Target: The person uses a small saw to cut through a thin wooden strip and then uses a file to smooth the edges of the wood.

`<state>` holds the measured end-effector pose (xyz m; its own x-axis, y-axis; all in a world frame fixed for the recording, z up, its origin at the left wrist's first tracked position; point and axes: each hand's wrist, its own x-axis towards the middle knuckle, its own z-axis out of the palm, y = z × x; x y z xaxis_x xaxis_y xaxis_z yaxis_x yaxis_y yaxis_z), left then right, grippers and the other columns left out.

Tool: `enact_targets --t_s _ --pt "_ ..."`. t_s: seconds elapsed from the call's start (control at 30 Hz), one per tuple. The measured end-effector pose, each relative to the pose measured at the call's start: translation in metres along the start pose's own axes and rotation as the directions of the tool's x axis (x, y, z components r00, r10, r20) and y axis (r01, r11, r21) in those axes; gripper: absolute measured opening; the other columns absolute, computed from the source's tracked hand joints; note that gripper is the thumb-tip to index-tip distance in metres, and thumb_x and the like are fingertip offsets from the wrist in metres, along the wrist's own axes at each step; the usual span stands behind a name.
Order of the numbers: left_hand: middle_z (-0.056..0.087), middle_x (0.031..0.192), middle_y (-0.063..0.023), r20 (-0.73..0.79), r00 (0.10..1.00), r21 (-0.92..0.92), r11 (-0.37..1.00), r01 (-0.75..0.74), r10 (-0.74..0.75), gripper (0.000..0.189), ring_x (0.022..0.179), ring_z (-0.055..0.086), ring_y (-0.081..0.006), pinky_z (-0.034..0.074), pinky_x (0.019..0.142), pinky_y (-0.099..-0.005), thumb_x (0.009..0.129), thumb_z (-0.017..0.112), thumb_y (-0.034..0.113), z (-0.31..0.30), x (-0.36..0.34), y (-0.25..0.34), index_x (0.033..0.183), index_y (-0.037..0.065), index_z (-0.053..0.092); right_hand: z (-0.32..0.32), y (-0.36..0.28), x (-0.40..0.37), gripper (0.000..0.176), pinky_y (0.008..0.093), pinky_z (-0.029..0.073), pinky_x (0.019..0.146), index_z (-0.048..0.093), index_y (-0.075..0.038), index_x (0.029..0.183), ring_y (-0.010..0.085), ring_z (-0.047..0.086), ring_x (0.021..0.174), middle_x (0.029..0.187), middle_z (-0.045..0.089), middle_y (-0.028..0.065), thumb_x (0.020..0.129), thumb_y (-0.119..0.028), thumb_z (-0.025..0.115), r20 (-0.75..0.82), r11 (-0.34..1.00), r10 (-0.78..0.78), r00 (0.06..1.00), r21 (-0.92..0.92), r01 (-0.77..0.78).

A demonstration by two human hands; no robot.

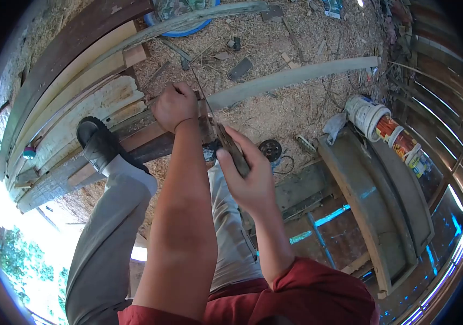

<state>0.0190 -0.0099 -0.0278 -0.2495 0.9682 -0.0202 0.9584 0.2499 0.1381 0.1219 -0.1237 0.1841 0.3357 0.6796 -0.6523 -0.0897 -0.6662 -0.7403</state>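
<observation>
My right hand (pixel 249 174) is closed around the wooden handle of a handsaw (pixel 238 157). The thin saw blade points away from me, seen nearly edge-on, across a long grey wooden board (pixel 296 78). Just left of the blade, my left hand (pixel 175 106) is curled tight on the near part of the board, its fingers mostly hidden. Beneath and beside that hand lie more wooden pieces (pixel 144 135). My left foot, in a dark sandal (pixel 101 143), rests on the stacked timber.
Long planks (pixel 74 70) lie stacked at the left. Wood shavings and offcuts (pixel 240 69) cover the ground. A blue-rimmed basin (pixel 180 30) sits at the far side. To the right are a wooden frame panel (pixel 372 216), a white bucket (pixel 367 115) and a slatted wall.
</observation>
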Motion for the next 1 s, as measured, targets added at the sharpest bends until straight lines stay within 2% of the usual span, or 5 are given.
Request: enact_targets --t_s 0.17,0.27,0.83,0.93,1.0 --pt "0.072 0.072 -0.0186 0.057 0.998 -0.062 0.998 0.025 -0.021 0.033 0.069 0.071 -0.0387 0.053 0.080 -0.0497 0.092 0.056 0.029 -0.010 -0.002 0.002 0.071 0.008 0.071 -0.031 -0.033 -0.045 0.052 0.0269 0.054 0.086 0.059 0.003 0.144 0.0104 0.069 0.101 0.113 0.076 0.0128 0.098 -0.017 0.072 0.054 0.993 0.091 0.994 -0.075 -0.087" --pt "0.073 0.074 -0.0179 0.039 0.999 0.023 0.999 0.022 -0.022 0.033 0.071 0.071 -0.0375 0.053 0.081 -0.0482 0.092 0.056 0.029 -0.005 -0.001 0.000 0.073 0.008 0.072 -0.041 -0.029 -0.046 0.051 0.0254 0.053 0.084 0.059 0.005 0.144 0.0098 0.067 0.097 0.112 0.074 0.0087 0.098 -0.012 0.069 0.008 0.975 -0.219 0.976 -0.034 0.219" --pt "0.074 0.075 -0.0143 0.026 0.998 -0.078 0.995 0.061 -0.059 0.030 0.072 0.071 -0.0344 0.052 0.080 -0.0478 0.090 0.057 0.027 -0.005 -0.003 -0.001 0.072 0.008 0.073 -0.011 0.081 -0.002 0.050 0.0206 0.044 0.075 0.055 0.003 0.151 0.0019 0.051 0.084 0.116 0.068 0.0035 0.103 -0.012 0.058 0.095 0.994 0.082 0.992 0.058 -0.088" --pt "0.073 0.073 -0.0147 0.032 0.998 -0.079 0.995 0.055 -0.053 0.030 0.070 0.071 -0.0348 0.052 0.078 -0.0472 0.090 0.057 0.027 -0.006 -0.001 -0.001 0.071 0.009 0.073 -0.006 0.089 0.001 0.051 0.0211 0.043 0.073 0.052 0.001 0.153 0.0033 0.051 0.082 0.106 0.066 0.0019 0.102 -0.007 0.054 0.100 0.981 -0.193 0.976 -0.008 0.195" --pt "0.073 0.072 -0.0150 0.036 0.998 -0.074 0.996 0.050 -0.048 0.031 0.068 0.071 -0.0353 0.052 0.078 -0.0469 0.090 0.057 0.027 -0.005 0.000 0.000 0.071 0.009 0.073 -0.006 0.092 0.002 0.053 0.0222 0.044 0.073 0.048 -0.001 0.154 0.0064 0.052 0.080 0.098 0.062 0.0011 0.101 -0.003 0.050 0.194 0.986 0.003 0.981 0.161 -0.034"
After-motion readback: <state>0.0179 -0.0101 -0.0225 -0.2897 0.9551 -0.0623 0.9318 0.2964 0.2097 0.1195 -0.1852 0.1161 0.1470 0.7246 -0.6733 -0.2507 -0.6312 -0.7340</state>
